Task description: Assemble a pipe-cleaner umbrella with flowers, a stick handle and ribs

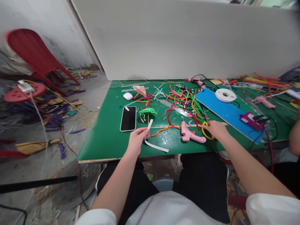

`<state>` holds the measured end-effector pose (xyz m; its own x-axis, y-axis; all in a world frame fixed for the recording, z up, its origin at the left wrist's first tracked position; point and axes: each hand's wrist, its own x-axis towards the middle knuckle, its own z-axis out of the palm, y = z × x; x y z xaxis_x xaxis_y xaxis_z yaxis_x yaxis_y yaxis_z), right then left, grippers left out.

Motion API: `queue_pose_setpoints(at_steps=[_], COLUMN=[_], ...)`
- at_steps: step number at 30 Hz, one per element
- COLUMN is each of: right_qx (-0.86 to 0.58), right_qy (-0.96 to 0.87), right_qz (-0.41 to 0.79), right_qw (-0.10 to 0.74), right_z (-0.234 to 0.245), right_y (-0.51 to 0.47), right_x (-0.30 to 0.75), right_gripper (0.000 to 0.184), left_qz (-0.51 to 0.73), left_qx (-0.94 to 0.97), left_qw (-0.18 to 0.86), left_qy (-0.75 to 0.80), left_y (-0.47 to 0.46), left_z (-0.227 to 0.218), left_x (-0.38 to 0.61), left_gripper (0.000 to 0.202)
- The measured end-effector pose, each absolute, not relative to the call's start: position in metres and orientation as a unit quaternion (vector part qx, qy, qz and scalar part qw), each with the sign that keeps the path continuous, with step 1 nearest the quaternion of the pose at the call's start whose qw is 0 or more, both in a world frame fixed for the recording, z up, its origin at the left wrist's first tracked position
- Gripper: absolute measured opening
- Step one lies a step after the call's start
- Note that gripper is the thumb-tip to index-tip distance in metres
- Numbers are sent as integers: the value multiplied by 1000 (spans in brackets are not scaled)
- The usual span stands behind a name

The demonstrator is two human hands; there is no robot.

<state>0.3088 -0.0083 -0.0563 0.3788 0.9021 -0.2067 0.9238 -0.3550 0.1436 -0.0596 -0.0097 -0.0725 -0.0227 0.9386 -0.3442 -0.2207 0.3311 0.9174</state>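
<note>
My left hand (137, 139) pinches a white paper strip (154, 145) just above the near part of the green table (105, 140); the strip bends and trails to the right. My right hand (215, 128) is closed at the yellow handles of a pair of scissors (206, 117) that lie on the table. A pink glue gun (191, 133) lies between my two hands. A black phone (128, 118) lies flat just beyond my left hand. Beyond it a small green pipe-cleaner figure (147, 111) stands on a stick.
A tangle of coloured pipe cleaners (182, 98) covers the table's middle. A blue board (225, 109) at right carries a white tape roll (225, 95) and a purple tool (252, 120). Another person's arm (294, 137) is at the right edge. Red chair (35, 53) and floor litter at left.
</note>
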Motion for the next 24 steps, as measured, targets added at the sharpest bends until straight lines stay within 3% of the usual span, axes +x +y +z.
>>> queue_pose_setpoints(at_steps=[5,15,24], right_qx=[823,836,873], right_qy=[550,536,476], right_qz=[-78,-71,-111], right_qw=[120,97,18], right_z=[-53,-57,-61], right_y=[-2,-7,-12], right_x=[321,326,340], right_gripper=[22,14,29], left_qz=[509,526,498], left_qx=[334,349,393], left_qw=[562,494,463], left_qy=[560,598,620], left_y=[2,29,45], left_z=[-69,-81,-89], left_x=[-81,-95,-82], left_gripper=[36,24,31])
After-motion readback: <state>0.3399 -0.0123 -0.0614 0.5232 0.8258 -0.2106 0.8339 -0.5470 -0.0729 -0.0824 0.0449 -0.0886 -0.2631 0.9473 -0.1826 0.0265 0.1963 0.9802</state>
